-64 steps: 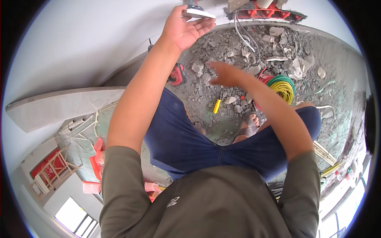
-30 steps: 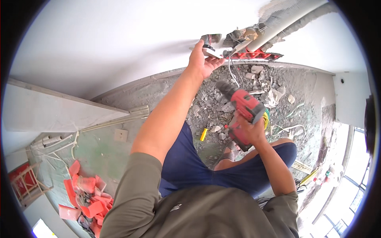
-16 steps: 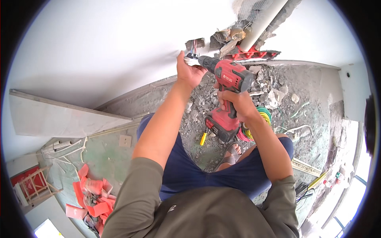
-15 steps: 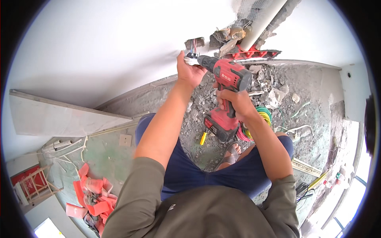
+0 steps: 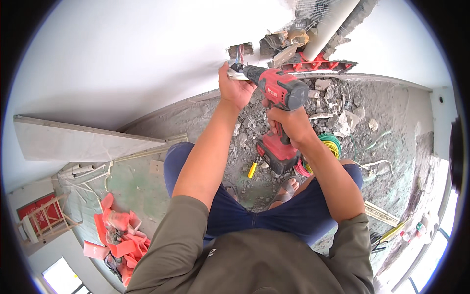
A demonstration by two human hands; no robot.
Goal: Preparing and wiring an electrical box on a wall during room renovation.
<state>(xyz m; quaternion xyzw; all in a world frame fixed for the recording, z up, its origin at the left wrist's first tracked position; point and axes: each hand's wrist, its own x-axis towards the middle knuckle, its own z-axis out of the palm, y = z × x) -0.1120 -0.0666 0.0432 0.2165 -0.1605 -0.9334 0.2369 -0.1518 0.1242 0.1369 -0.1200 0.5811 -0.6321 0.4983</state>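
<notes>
Seated or squatting in a dark olive shirt [image 5: 264, 259] and navy shorts [image 5: 289, 220], sandals [image 5: 283, 197] below on the gritty floor.

Right hand [image 5: 292, 125]: grip clamped round the handle of a red-and-black cordless drill [image 5: 275, 88]. Battery base hangs down toward the feet; chuck points up-left, at the plate in the other hand. Can't tell if the bit touches it.

Left hand [image 5: 236, 93]: palm up, arm stretched to the wall, grip closed on a white plate [image 5: 236, 75], thumb on its left side, fingers under and right. A small dark part sits on the plate's wall side. Coloured wires [image 5: 240, 53] run from it up into a rough rectangular wall opening [image 5: 248, 48].

Yellow-handled screwdriver [image 5: 252, 170] lies on the floor left of the battery. Green-and-yellow wire coil [image 5: 331, 143] sits right of the drill, partly behind the right forearm. Broken rubble [image 5: 347, 121] spreads beyond, up to the wall.

At the wall: white pipe [image 5: 325, 35] slanting down to a red bracket-like strip [image 5: 320, 64].

Far left: pale leaning panel [image 5: 83, 141], pinkish-red scraps [image 5: 122, 249] on the floor, then a wooden frame [image 5: 46, 215].
</notes>
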